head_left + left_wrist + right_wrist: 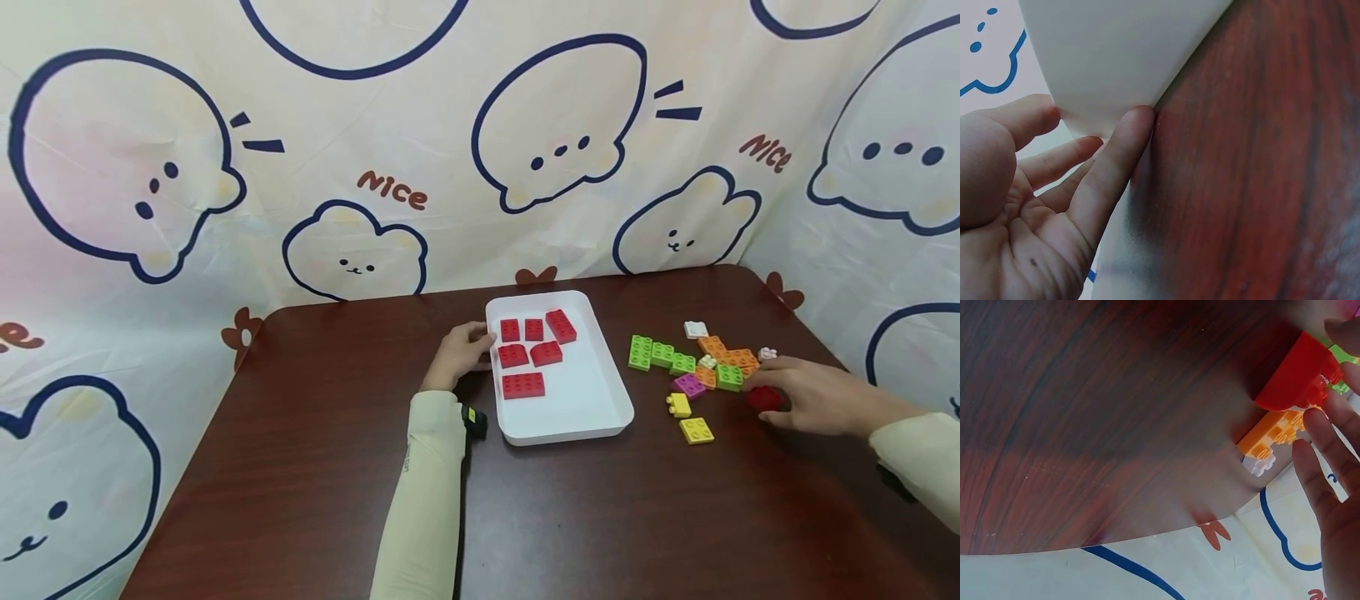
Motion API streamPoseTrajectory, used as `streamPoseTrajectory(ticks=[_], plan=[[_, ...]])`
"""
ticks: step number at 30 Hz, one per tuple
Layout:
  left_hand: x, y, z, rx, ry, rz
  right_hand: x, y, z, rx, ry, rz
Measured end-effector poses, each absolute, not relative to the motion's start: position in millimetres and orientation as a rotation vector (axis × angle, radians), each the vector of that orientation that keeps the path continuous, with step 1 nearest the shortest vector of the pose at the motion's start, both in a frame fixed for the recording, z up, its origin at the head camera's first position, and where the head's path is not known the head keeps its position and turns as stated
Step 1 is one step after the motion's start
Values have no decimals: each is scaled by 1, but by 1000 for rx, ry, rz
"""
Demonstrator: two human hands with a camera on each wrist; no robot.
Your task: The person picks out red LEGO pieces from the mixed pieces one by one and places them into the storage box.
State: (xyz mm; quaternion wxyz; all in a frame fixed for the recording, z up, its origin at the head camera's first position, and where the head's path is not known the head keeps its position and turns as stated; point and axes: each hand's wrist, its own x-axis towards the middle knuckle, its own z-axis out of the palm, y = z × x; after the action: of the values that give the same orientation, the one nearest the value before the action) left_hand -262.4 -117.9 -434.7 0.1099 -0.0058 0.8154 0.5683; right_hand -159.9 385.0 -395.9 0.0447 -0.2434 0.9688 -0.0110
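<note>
A white tray (577, 392) stands on the brown table with several red toy bricks (523, 385) in its left half. My left hand (459, 354) is at the tray's left side, its extended fingers touching the outer wall (1116, 56). On the right, my right hand (810, 396) pinches a red toy brick (765, 398) between thumb and fingers. In the right wrist view that brick (1294, 375) has a smooth rounded side, with studs toward the fingers; the hand partly hides it. Just left of this hand lies a green brick (729, 377).
Loose bricks lie between tray and right hand: green (641, 352), orange (738, 358), white (695, 330), purple (688, 385) and yellow (697, 431). A printed cloth (450, 242) hangs behind the table (315, 467).
</note>
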Motion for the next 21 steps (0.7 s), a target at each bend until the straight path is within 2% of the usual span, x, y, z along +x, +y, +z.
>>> streamPoseTrajectory(ticks=[21], plan=[[-264,-118,-435,-19,2381,1677,-164,388,-400,-845,2935,21]])
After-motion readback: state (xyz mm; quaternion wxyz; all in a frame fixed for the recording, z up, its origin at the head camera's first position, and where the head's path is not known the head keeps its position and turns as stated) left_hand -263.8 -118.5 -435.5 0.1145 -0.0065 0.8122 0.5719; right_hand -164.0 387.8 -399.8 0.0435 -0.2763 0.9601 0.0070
